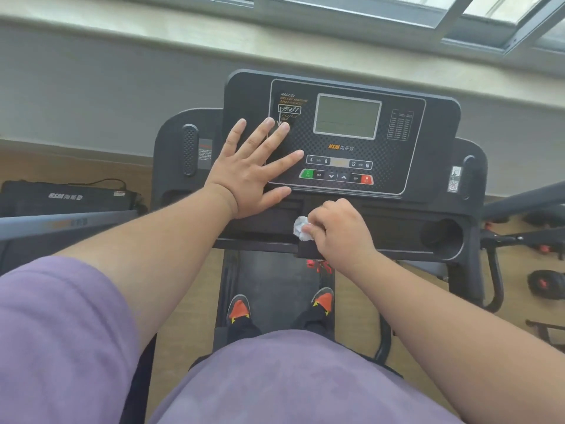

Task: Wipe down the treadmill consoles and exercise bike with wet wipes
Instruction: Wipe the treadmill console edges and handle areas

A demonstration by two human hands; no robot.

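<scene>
"White, crumpled, that wet wipe (301, 229). See it poking out of the right hand (337, 232)? The fingers are curled tight round it, and it's pressed down on the dark ledge below the panel, near the middle."

"And the other one?"

"The left hand (252, 169) lies flat, fingers straight and spread, holding nothing. Its palm sits at the panel's lower left corner and its fingertips reach up over the printing there. I'd say it's only bracing."

"So where does the wiping go from there?"

"Up and away from the person, I reckon. The treadmill console (428, 142) runs long from left to right and tilts back toward the window wall. The wipe sits just under its bottom edge, right below the row of buttons (336, 176). The right hand is much the nearer one to those, and to the grey screen (347, 116) beyond them."

"The left side?"

"Covered by the flat hand, so that would have to lift off first, I'd think. The cup well (442, 237) on the right looks an easy sideways reach along the same ledge."

"Any bike?"

"Some dark frames with red bits off at the right edge; I can't tell what they are."
</scene>
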